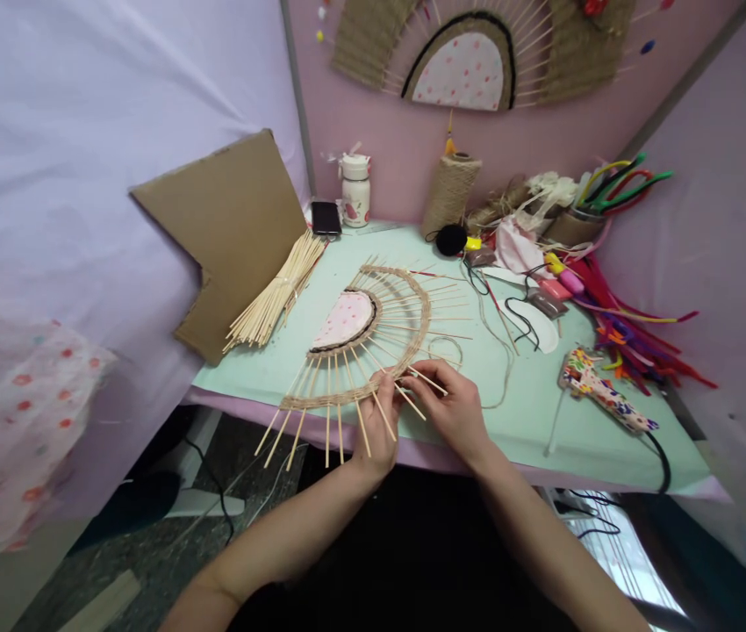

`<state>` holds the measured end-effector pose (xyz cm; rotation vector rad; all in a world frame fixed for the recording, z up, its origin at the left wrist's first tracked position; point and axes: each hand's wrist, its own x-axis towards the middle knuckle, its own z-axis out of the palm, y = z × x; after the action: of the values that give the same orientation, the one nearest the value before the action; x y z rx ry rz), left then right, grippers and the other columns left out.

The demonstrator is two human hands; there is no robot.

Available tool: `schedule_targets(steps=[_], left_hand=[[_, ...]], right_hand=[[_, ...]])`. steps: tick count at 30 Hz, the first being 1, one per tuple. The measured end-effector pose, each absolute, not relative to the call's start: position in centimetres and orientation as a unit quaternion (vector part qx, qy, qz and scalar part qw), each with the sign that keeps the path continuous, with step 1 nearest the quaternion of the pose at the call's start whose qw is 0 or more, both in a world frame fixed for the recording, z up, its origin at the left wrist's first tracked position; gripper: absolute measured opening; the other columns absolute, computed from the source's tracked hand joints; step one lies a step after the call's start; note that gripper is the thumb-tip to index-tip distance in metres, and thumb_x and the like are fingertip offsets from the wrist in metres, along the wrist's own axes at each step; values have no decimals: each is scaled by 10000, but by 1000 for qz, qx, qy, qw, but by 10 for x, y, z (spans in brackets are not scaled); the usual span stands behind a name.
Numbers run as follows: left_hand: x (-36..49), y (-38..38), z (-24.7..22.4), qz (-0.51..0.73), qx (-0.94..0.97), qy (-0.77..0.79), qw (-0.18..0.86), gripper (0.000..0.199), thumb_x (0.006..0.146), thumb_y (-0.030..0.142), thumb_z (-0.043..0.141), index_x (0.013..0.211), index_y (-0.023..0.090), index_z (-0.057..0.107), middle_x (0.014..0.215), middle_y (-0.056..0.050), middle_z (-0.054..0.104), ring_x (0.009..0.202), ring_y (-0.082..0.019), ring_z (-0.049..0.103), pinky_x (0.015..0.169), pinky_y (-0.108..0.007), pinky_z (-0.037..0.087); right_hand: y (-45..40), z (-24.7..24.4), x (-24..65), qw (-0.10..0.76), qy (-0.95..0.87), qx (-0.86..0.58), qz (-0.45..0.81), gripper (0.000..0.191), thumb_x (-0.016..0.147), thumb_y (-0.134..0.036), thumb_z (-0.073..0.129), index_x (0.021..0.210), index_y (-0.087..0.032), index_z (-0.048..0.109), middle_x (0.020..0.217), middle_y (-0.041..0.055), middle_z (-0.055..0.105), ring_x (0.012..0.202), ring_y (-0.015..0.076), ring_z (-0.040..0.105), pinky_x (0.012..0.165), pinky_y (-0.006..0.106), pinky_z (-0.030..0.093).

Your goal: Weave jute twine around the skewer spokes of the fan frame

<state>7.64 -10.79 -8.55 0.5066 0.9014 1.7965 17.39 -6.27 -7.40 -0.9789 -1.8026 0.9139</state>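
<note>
A half-round woven fan [426, 307] of thin wooden sticks lies tilted over the table's front edge, its twine band running across the sticks. At its core is a half circle of pink spotted cloth [345, 318] edged in dark cord. My left hand [381, 427] grips the fan's lower rim from beneath, with sticks passing over the fingers. Close beside it, my right hand [450, 405] is closed in a pinch at the band, seemingly on the twine; the fingertips partly hide it. Loose twine [503, 338] trails over the table to the right.
A bundle of wooden sticks [274, 294] lies left beside bent cardboard [228, 219]. At the back stand a bottle [355, 191], a phone [326, 219] and a twine spool [450, 193]. On the right are a patterned glue gun [600, 386], pipe cleaners [629, 329] and scissors [636, 189].
</note>
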Motion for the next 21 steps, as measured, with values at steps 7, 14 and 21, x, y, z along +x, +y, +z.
schedule_targets(steps=[7, 14, 21], left_hand=[[73, -111, -94, 729, 215, 427, 490, 253, 870, 390, 593, 908, 155, 679, 895, -75, 671, 834, -167, 619, 718, -279, 481], [73, -112, -91, 732, 207, 430, 487, 264, 851, 407, 612, 882, 150, 659, 873, -59, 650, 774, -139, 590, 704, -275, 472], [73, -112, -91, 729, 197, 433, 492, 262, 831, 406, 632, 876, 150, 664, 866, -52, 649, 771, -135, 595, 699, -271, 480]], right_hand=[[-57, -71, 204, 406, -786, -386, 263, 113, 895, -313, 582, 890, -221, 649, 788, 35, 659, 675, 159, 577, 648, 298, 460], [-64, -60, 223, 426, -787, -410, 174, 108, 880, -283, 611, 803, -207, 613, 723, 20, 628, 619, 138, 522, 616, 286, 433], [-72, -43, 221, 435, -819, -360, 103, 68, 863, -206, 638, 811, -205, 594, 696, 9, 612, 639, 137, 532, 633, 279, 437]])
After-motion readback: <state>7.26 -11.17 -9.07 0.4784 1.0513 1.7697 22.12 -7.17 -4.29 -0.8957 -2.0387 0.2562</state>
